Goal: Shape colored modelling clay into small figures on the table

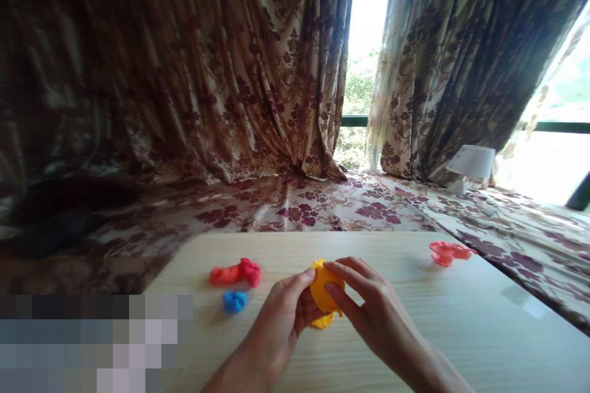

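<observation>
Holding a yellow piece (328, 295) up in front, over the near middle of the surface (461, 325), between both hands
Grasping it in the left hand (283, 307), with thumb on the upper left edge and other fingers curled behind and below, so a closed grip on that side
Touching the same yellow piece with the right hand (373, 295), with thumb laid on the front face and a forefinger near the upper edge
Cannot tell, for the right grip, a true pinch from a light touch
Seeing a thin, rounded shape in the yellow piece, with a ragged upper edge, tilted rather than flat
Noticing more yellow, a lower yellow part (323, 321), just under the left fingers; cannot tell joined from separate
Looking left of the hands, finding an orange-red piece (225, 274) touching a pinkish-red piece (250, 272) at its right end
Finding a small blue piece (235, 301) nearer, just below that pair and apart from it
Looking far right, finding a coral piece (445, 253) near the surface's right edge, well apart from the hands, with a narrow part pointing right
Seeing beyond the surface a flowered cloth (299, 212), a white lamp (472, 161) at right and patterned curtains (258, 73) to either side of a bright window gap (364, 86)
</observation>
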Motion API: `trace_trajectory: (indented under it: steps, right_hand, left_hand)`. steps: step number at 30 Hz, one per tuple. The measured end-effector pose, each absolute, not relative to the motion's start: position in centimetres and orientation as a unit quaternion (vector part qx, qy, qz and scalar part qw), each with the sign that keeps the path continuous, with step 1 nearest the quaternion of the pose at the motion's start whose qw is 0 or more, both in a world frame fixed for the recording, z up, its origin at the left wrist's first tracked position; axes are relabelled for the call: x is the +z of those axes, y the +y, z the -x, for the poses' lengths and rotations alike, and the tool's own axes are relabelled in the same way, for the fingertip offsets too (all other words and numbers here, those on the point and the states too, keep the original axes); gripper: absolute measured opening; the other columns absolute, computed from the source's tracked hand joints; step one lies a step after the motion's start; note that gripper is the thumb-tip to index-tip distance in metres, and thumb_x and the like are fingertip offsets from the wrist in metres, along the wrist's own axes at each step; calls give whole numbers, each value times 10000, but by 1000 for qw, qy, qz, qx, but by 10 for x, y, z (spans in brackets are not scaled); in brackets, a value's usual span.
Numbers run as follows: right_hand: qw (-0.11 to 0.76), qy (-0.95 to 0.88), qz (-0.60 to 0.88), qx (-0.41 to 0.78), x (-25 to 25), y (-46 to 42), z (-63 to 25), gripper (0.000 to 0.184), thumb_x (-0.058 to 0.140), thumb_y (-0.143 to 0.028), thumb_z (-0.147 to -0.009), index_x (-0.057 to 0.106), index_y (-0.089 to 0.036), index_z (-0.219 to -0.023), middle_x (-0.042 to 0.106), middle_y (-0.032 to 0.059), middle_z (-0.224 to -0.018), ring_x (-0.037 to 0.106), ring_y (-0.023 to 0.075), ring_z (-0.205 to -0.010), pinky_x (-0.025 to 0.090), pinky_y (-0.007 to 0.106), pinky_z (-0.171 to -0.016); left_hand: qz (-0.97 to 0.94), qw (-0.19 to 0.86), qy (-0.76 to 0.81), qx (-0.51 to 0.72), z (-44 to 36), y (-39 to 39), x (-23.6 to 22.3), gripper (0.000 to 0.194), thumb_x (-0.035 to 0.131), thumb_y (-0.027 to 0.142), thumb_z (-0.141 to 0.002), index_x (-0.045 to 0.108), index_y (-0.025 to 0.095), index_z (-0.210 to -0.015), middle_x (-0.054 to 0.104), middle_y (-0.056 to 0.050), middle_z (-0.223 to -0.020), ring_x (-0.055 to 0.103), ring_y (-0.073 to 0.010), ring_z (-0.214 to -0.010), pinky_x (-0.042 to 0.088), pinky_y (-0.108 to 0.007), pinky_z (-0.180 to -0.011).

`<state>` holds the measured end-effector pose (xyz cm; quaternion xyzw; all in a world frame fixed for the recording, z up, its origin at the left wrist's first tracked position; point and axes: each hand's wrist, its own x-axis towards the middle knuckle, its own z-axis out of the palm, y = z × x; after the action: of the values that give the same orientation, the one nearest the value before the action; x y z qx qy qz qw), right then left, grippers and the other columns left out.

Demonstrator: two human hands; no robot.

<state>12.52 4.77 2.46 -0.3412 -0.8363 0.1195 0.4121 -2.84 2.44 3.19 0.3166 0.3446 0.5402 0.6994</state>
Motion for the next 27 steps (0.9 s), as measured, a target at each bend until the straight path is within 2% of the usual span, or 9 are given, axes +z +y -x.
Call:
trace_trajectory:
  steps: [6,14,18,21,27]
  right_hand:
    - [412,-845,336,64,22,50,-124,259,461,-183,-925,571,-269,-1143,607,56,-982,555,194,-846,480,320,-727]
    - [427,-830,354,54,22,48,-122,253,510,-181,-896,570,-250,-1132,627,49,-950,572,199,-840,498,343,-725]
    - [417,-839,342,76,31,48,-130,316,518,-235,-901,531,-232,-1216,625,81,-1087,584,206,-958,510,356,-824]
    - [418,-852,304,83,39,48,-135,375,525,-195,-888,510,-253,-1259,595,79,-1200,537,207,-1103,482,364,-924]
    - [369,-881,272,118,39,46,-129,445,567,-136,-849,519,-287,-1266,562,74,-1252,522,205,-1126,498,348,-916]
  left_hand:
    - [-318,707,336,535,28,24,31,241,582,299,-832,698,108,-924,731,-105,-850,672,-206,-840,515,-288,-747]
    - [-389,670,340,532,24,19,34,225,607,304,-823,713,122,-903,723,-76,-830,651,-162,-807,490,-234,-746]
    - [-327,691,354,539,31,26,29,156,633,233,-795,706,124,-881,720,-70,-789,646,-145,-715,507,-240,-697]
    - [-299,699,368,535,37,31,26,148,636,221,-787,698,105,-855,715,-79,-770,639,-141,-672,515,-238,-641]
    - [-313,701,362,529,38,30,30,191,673,251,-756,699,105,-875,710,-73,-769,638,-134,-673,502,-199,-565]
